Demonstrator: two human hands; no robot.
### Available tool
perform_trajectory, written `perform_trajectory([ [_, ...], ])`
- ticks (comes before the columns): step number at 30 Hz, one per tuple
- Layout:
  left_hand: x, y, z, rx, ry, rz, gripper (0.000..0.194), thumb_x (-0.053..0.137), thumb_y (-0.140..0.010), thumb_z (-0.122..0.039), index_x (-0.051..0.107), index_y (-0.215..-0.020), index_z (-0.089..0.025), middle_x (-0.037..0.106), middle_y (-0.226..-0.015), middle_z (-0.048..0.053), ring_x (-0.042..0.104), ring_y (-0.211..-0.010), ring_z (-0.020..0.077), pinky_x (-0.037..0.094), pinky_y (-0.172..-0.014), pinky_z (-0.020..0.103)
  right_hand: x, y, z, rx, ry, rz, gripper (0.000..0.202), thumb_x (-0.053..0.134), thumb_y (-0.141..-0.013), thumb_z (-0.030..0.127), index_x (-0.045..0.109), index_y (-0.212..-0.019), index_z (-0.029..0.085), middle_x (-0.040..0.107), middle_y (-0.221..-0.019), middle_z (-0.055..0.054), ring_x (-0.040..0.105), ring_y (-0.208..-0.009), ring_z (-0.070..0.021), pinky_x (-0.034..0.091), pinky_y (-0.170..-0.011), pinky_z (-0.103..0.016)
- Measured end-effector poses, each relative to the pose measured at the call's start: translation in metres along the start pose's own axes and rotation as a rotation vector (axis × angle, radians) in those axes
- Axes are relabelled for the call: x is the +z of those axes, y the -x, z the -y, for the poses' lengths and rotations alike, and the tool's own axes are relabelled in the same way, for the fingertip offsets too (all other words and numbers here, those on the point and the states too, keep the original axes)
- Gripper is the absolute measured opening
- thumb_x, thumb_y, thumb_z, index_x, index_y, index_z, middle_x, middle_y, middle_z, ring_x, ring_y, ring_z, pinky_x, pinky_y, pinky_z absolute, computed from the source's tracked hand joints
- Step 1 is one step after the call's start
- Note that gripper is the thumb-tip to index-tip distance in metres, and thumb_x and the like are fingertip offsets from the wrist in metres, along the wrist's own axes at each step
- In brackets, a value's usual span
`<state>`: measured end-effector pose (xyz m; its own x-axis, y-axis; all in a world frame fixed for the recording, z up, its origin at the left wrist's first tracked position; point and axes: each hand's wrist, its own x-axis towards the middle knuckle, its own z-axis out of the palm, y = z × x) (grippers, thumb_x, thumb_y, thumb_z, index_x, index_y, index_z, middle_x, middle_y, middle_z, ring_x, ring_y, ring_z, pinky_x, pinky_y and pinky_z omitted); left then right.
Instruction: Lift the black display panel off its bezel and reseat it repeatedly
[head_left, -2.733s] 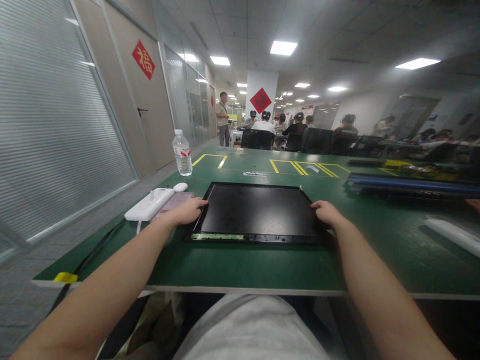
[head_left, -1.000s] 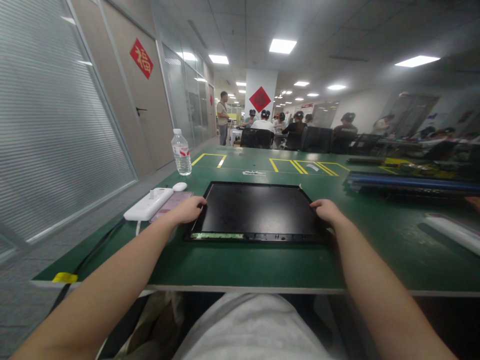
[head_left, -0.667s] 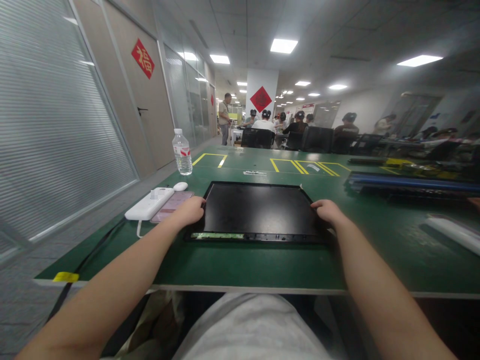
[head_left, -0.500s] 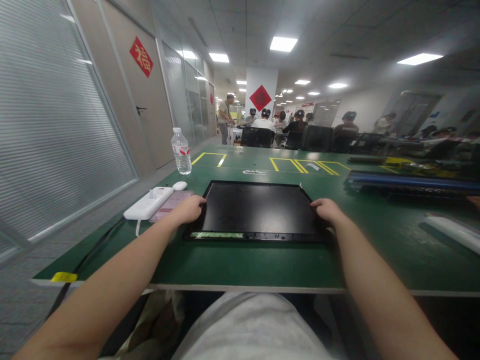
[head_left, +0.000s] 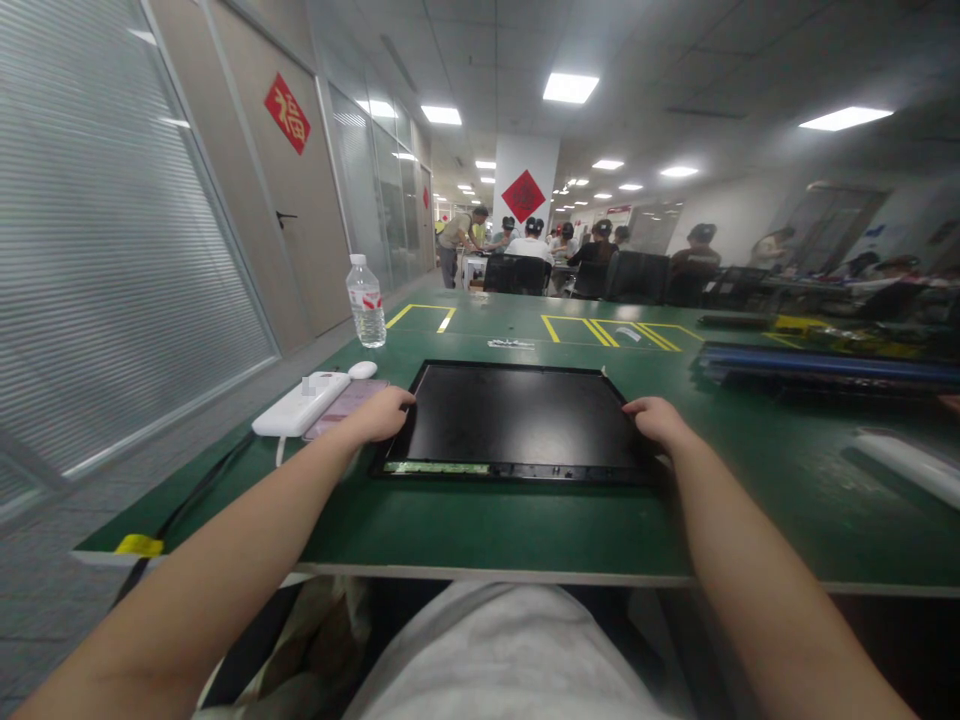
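Note:
A black display panel [head_left: 525, 415] with a thin dark frame lies face up in front of me. Along its near edge, at the left, a green circuit strip [head_left: 436, 468] shows. My left hand [head_left: 384, 414] grips the panel's left side, thumb on top of the frame. On the opposite side my right hand [head_left: 660, 422] is closed round the right edge in the same way. The other fingers of both hands are hidden beneath or beside the frame.
Left of the panel are a white power bank [head_left: 300, 404], a pinkish phone [head_left: 346, 408], a white mouse-like object [head_left: 363, 370] and a water bottle [head_left: 367, 302]. Long dark-blue parts [head_left: 817, 370] and a white bar [head_left: 911, 465] lie rightward on the green table [head_left: 480, 535]. People sit beyond.
Both hands keep their hold on the panel, which stays in nearly the same place. The view has shifted slightly. In the background a standing person has bent forward over a table.

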<state>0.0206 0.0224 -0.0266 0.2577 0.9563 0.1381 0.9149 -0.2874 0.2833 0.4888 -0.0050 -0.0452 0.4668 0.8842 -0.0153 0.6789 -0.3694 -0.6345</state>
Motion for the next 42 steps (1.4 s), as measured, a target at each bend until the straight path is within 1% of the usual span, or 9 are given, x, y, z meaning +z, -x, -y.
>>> perform_trajectory([
  [9, 0.007, 0.001, 0.002, -0.031, 0.098, -0.076, 0.044, 0.054, -0.066, -0.007, 0.080, -0.099, -0.019, 0.077, -0.114, 0.011, 0.068, -0.110, 0.0317, 0.049, -0.100, 0.035, 0.002, -0.007, -0.007, -0.043, 0.020, -0.009, 0.044, 0.057, -0.068, 0.001, 0.080, -0.101, 0.017, 0.076, -0.084, -0.010, 0.071, -0.083, -0.0234, 0.053, -0.082, -0.030],
  [14, 0.011, 0.002, 0.007, -0.036, 0.373, -0.122, 0.060, 0.056, -0.061, -0.004, 0.075, -0.115, -0.022, 0.074, -0.122, 0.008, 0.065, -0.118, 0.0316, 0.049, -0.101, 0.037, 0.003, -0.009, -0.008, -0.070, 0.045, 0.001, 0.044, 0.057, -0.066, 0.000, 0.079, -0.100, 0.017, 0.076, -0.095, -0.011, 0.071, -0.087, -0.0234, 0.052, -0.084, -0.029],
  [17, 0.009, 0.005, 0.005, -0.065, 0.679, -0.114, 0.071, 0.056, -0.058, 0.001, 0.070, -0.124, -0.022, 0.075, -0.118, 0.008, 0.069, -0.110, 0.0287, 0.055, -0.092, 0.035, 0.004, -0.009, -0.007, -0.059, 0.057, 0.001, 0.047, 0.054, -0.066, -0.001, 0.079, -0.103, 0.016, 0.076, -0.105, -0.012, 0.071, -0.092, -0.0242, 0.052, -0.086, -0.030],
  [22, -0.003, 0.012, -0.011, -0.283, 1.141, -0.148, 0.077, 0.057, -0.058, 0.003, 0.064, -0.130, -0.025, 0.070, -0.129, 0.008, 0.075, -0.084, 0.0231, 0.061, -0.061, 0.029, 0.005, -0.011, -0.008, -0.053, 0.078, 0.017, 0.050, 0.053, -0.067, -0.002, 0.078, -0.106, 0.015, 0.075, -0.109, -0.012, 0.070, -0.099, -0.0247, 0.052, -0.088, -0.029],
  [28, -0.006, 0.007, -0.018, -0.398, 1.338, -0.250, 0.063, 0.055, -0.061, 0.007, 0.067, -0.116, -0.019, 0.072, -0.124, 0.009, 0.075, -0.074, 0.0190, 0.058, -0.052, 0.024, 0.006, -0.015, -0.011, -0.051, 0.075, 0.002, 0.049, 0.054, -0.067, -0.001, 0.078, -0.107, 0.016, 0.075, -0.107, -0.012, 0.071, -0.097, -0.0239, 0.052, -0.087, -0.028],
  [31, -0.003, 0.000, -0.016, -0.462, 1.429, -0.266, 0.057, 0.055, -0.064, 0.008, 0.066, -0.114, -0.017, 0.076, -0.113, 0.009, 0.073, -0.063, 0.0162, 0.057, -0.049, 0.024, 0.007, -0.015, -0.012, -0.045, 0.068, -0.003, 0.049, 0.055, -0.067, -0.001, 0.078, -0.107, 0.016, 0.075, -0.106, -0.012, 0.071, -0.097, -0.0242, 0.052, -0.088, -0.029],
  [36, 0.000, -0.001, -0.013, -0.536, 1.513, -0.154, 0.052, 0.067, -0.077, -0.005, 0.061, -0.127, -0.015, 0.078, -0.081, 0.006, 0.072, -0.055, 0.0184, 0.060, -0.051, 0.028, 0.007, -0.013, -0.010, -0.051, 0.064, -0.016, 0.046, 0.058, -0.068, 0.001, 0.078, -0.106, 0.016, 0.074, -0.111, -0.012, 0.069, -0.103, -0.0259, 0.051, -0.092, -0.030],
  [39, -0.001, 0.006, -0.011, -0.500, 1.456, 0.026, 0.072, 0.078, -0.071, -0.009, 0.054, -0.138, -0.019, 0.079, -0.079, 0.006, 0.074, -0.060, 0.0226, 0.062, -0.057, 0.032, 0.006, -0.010, -0.008, -0.049, 0.036, -0.030, 0.045, 0.058, -0.066, 0.001, 0.079, -0.103, 0.016, 0.075, -0.109, -0.012, 0.069, -0.102, -0.0266, 0.051, -0.091, -0.031],
  [42, -0.002, 0.010, -0.009, -0.454, 1.419, 0.115, 0.075, 0.084, -0.064, -0.010, 0.059, -0.134, -0.020, 0.079, -0.081, 0.007, 0.076, -0.064, 0.0247, 0.063, -0.060, 0.034, 0.005, -0.007, -0.006, -0.036, 0.020, -0.033, 0.042, 0.058, -0.067, 0.001, 0.079, -0.099, 0.017, 0.075, -0.108, -0.012, 0.070, -0.102, -0.0262, 0.052, -0.090, -0.031],
])
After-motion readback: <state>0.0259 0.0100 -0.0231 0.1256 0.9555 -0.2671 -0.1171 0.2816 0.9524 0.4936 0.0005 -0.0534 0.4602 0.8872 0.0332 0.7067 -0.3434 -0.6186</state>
